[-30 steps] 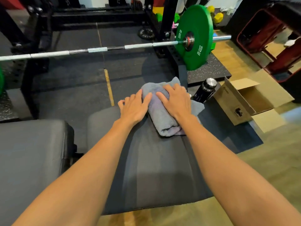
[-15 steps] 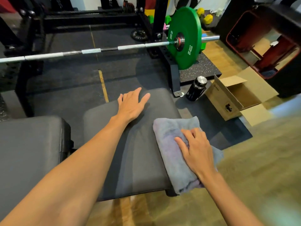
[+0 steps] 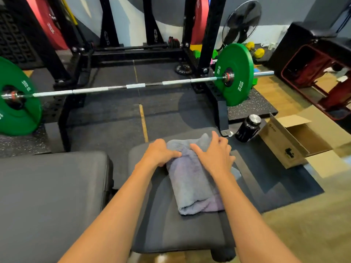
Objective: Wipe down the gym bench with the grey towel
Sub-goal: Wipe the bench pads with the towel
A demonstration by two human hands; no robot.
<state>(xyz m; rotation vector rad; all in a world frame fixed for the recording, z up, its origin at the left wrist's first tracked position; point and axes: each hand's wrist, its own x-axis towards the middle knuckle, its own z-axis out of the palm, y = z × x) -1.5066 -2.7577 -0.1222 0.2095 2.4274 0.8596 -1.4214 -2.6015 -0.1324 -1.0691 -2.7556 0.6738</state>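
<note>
Pressing flat and open, the right hand (image 3: 216, 156) lay on a folded grey towel (image 3: 191, 183) at the desk's (image 3: 171, 230) far end; the left hand's (image 3: 159, 152) curled grip pinched its left edge.

Even, fairly bright indoor light is falling across the gym floor, casting only soft shadows beneath the barbell (image 3: 133, 86) and beside the bench (image 3: 176, 230). A faint sheen is showing on the bench pad. Wide-angle distortion is bending the rack uprights (image 3: 209, 35) and stretching the frame edges. Slight softness is blurring the lower right corner and fine detail throughout.
</note>
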